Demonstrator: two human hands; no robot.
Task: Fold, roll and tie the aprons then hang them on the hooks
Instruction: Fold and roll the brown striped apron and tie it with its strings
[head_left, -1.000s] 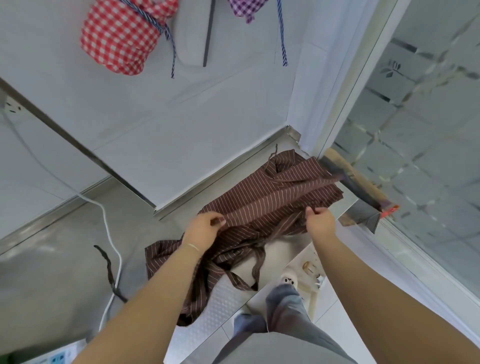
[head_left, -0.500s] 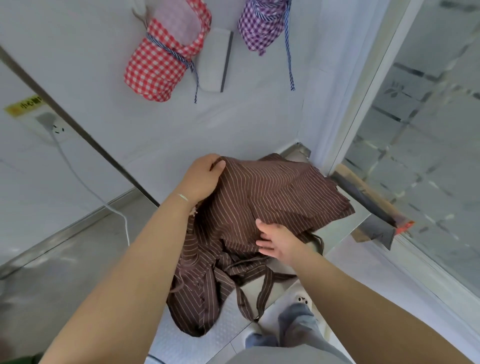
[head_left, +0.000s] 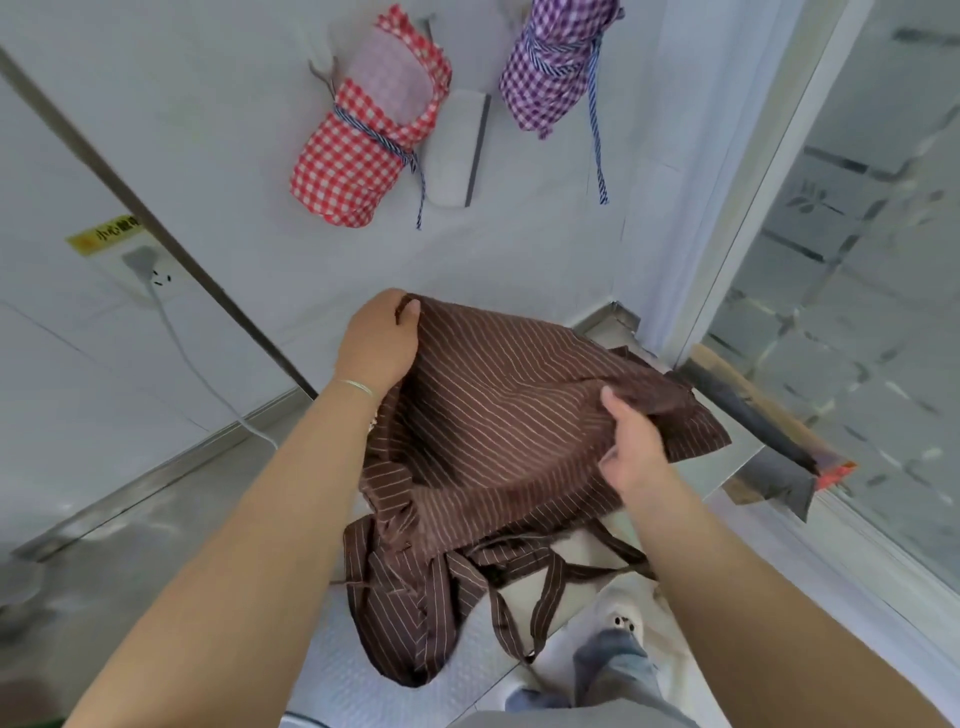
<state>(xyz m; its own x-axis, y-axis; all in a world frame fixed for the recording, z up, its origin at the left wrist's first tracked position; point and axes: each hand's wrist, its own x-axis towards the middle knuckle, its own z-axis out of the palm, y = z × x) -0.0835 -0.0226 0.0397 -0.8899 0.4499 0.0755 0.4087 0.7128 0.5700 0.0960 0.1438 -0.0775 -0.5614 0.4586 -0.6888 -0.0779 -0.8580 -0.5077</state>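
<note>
A brown striped apron (head_left: 493, 431) hangs crumpled in front of me over the steel counter. My left hand (head_left: 379, 343) pinches its upper left edge and holds it up. My right hand (head_left: 631, 441) grips a fold near its right side, thumb on top. The apron's straps (head_left: 550, 592) dangle loose below. On the white wall above, a rolled and tied red checked apron (head_left: 358, 150) and a rolled purple checked apron (head_left: 553, 67) hang from hooks.
A steel counter (head_left: 156, 551) runs along the wall, with a white cable (head_left: 182, 358) plugged into a socket (head_left: 148, 270). A folded dark item (head_left: 763, 441) lies at the counter's right end beside a frosted glass panel (head_left: 857, 291). A white holder (head_left: 457, 150) sits between the hung aprons.
The brown apron was lifted off the counter. My left hand rose with its edge, and my right hand let go, moved inward and took a fold on the right side.
</note>
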